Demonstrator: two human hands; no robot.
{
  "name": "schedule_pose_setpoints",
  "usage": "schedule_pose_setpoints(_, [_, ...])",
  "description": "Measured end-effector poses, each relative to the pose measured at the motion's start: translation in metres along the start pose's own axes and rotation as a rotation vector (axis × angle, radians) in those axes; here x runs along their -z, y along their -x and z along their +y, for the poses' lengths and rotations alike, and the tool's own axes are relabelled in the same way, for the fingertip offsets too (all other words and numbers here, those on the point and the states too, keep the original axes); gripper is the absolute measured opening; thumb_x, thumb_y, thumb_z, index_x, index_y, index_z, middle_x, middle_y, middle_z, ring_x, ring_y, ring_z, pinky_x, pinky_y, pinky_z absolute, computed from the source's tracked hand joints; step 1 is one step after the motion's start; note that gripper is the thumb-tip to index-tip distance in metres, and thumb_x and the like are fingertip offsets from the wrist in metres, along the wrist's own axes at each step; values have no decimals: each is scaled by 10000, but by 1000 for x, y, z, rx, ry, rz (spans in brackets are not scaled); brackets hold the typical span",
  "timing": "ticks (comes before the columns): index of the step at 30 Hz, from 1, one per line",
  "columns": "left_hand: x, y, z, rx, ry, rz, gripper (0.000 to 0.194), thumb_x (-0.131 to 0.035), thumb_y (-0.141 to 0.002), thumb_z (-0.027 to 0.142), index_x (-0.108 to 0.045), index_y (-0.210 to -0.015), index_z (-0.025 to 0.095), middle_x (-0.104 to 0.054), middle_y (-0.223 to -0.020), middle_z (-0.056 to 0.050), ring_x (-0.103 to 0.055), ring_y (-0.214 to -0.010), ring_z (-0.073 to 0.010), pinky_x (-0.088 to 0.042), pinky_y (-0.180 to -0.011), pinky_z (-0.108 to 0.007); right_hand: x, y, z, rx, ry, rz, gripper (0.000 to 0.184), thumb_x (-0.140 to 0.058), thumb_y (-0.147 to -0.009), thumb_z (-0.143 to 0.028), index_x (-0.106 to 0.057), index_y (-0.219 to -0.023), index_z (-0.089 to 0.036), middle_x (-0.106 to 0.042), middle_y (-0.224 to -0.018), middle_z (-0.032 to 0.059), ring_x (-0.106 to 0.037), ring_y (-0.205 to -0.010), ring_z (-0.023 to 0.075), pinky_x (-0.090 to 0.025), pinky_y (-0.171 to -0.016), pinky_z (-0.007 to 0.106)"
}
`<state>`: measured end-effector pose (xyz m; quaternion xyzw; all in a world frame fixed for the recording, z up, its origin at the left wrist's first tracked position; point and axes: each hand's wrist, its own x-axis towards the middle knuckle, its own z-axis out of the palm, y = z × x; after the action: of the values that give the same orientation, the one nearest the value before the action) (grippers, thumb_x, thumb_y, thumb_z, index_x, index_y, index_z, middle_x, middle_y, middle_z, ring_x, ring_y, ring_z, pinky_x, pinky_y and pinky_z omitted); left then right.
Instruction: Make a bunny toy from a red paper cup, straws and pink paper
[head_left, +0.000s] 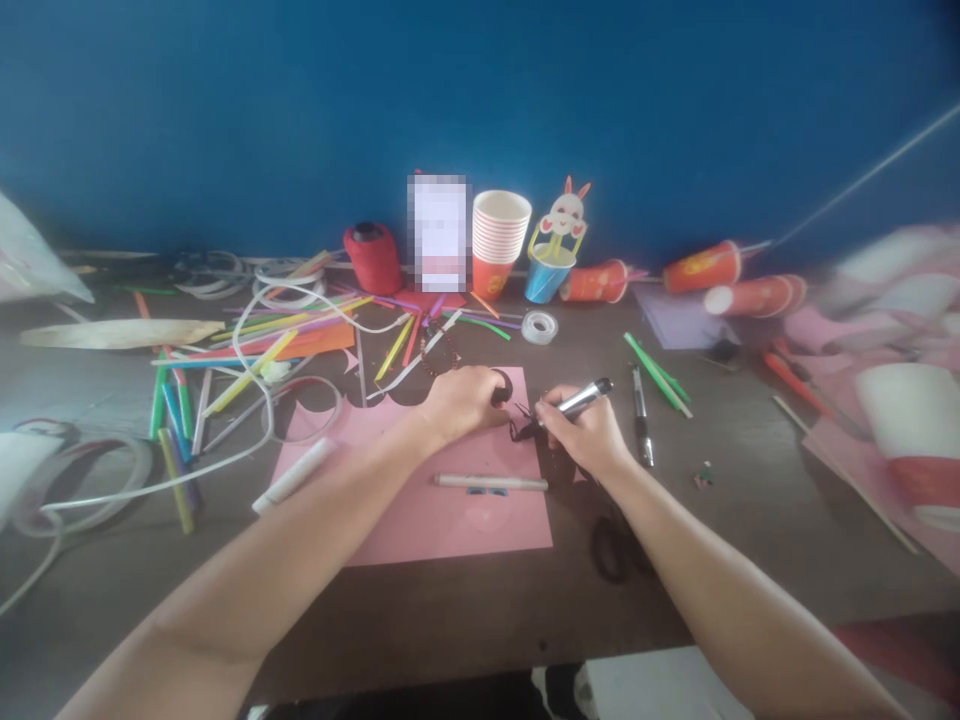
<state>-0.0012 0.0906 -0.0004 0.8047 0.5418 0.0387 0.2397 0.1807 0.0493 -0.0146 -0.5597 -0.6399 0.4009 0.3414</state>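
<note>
My right hand (589, 435) is closed round a silver-and-black pen (581, 402), its lower end beside a small dark curled shape (525, 430). Just left of it, my left hand (469, 405) has its fingers curled against a dark rounded piece (501, 388), whose kind I cannot make out. Beneath the left hand and forearm lies a sheet of pink paper (450, 525) with a scalloped far edge. On this sheet rest a pale marker (491, 482) and a thick white tube-like stick (294, 475). Small blue cutouts (487, 491) peek out below the marker.
Coloured straws (255, 372) and a white cable (247, 425) spread at left. Along the wall stand a red spool (372, 262), a phone (440, 235), stacked paper cups (499, 245) and a blue cup (550, 275) with a rabbit cutout. Dark scissors (609, 548) lie near my right forearm.
</note>
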Motion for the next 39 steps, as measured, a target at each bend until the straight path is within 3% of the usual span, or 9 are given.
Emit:
schedule_pose_setpoints(5, [0, -1, -3, -1, 31, -35, 170, -588, -681, 346, -658, -810, 259, -681, -867, -6, -619, -764, -191, -401, -595, -250, 0, 0, 3, 11, 12, 6, 195, -564, -782, -322, -578, -654, -175, -535, -416, -34, -499, -379, 102, -385, -415, 201])
schedule_pose_setpoints(10, [1, -1, -4, -11, 30, -31, 205, -607, -669, 416, -655, -797, 263, -677, -867, -1, -620, -767, -200, -402, -592, -255, -1, 0, 3, 11, 15, 10, 197, -558, -785, -309, -569, -637, -179, -526, -410, -39, -492, -377, 97, -384, -410, 195])
schedule_pose_setpoints(39, [-2, -1, -4, -24, -7, -12, 202, -616, -652, 406, -632, -787, 256, -655, -863, -4, -612, -773, -206, -403, -584, -266, 1, -1, 2, -1, 23, 6, 179, -554, -784, -276, -574, -637, -177, -520, -409, -40, -495, -378, 100, -380, -411, 196])
